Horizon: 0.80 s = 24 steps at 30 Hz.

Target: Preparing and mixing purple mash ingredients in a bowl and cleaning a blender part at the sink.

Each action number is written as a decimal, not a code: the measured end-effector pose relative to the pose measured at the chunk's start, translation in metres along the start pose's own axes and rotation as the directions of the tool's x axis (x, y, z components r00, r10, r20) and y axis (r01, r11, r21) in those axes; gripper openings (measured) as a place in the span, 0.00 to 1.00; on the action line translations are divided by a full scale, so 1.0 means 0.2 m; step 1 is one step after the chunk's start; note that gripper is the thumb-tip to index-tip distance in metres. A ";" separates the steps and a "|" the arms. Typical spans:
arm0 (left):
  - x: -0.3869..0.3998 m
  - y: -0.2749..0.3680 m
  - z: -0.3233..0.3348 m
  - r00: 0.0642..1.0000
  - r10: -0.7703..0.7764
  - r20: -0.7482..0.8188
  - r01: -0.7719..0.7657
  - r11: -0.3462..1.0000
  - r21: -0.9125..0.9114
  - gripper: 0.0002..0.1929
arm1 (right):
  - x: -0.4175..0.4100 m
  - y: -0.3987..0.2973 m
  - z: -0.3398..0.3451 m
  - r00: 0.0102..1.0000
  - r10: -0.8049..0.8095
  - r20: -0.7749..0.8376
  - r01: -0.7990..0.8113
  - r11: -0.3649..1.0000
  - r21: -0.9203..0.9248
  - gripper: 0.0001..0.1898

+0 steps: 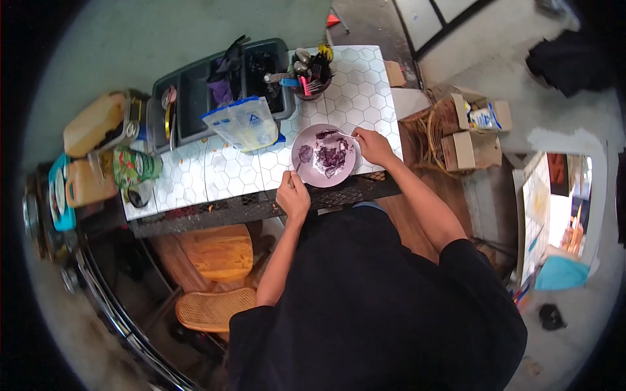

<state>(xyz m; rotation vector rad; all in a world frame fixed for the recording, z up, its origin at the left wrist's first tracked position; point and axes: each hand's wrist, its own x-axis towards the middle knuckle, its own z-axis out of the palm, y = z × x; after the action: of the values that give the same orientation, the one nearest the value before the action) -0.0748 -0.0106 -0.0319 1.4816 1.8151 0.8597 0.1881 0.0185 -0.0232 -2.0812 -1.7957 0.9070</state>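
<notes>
In front of me, near the table's front edge, a pale pink plate (321,181) carries dark purple food (331,157). My left hand (293,194) holds a spoon (299,165) by the handle at the plate's lower left rim; its bowl appears to be covered with the purple food inside the plate. At the upper right rim my right hand (372,146) grips a thin metal utensil (346,134) that looks like a fork, its far end in a dark lump of the food. The exact shape of its tip is hidden by the food.
Behind the plate stand a clear plastic bag with blue edges (247,124), a grey divided bin (193,102) and a holder full of cutlery (313,90). A green pouch (134,167) and plastic jugs (88,183) are at the left. Cardboard boxes (459,152) lie right of the table (364,88).
</notes>
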 end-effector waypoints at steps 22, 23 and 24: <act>-0.35 0.01 0.22 0.882 -0.314 -0.353 0.217 0.933 -0.289 0.17 | 0.17 0.16 -0.20 0.812 -0.477 0.335 0.508 0.862 -0.003 0.10; -0.33 0.00 0.22 0.883 -0.276 -0.380 0.157 0.936 -0.315 0.17 | 0.18 0.16 -0.18 0.807 -0.483 0.340 0.514 0.858 -0.002 0.10; -0.31 -0.02 0.22 0.880 -0.280 -0.383 0.160 0.935 -0.317 0.17 | 0.19 0.17 -0.16 0.816 -0.493 0.302 0.515 0.857 0.008 0.10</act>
<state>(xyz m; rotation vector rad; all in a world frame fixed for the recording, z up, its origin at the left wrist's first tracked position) -0.0319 -0.0682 -0.0564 0.9324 2.0186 1.3327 0.2363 0.0536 -0.0276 -1.4183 -2.4051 1.0355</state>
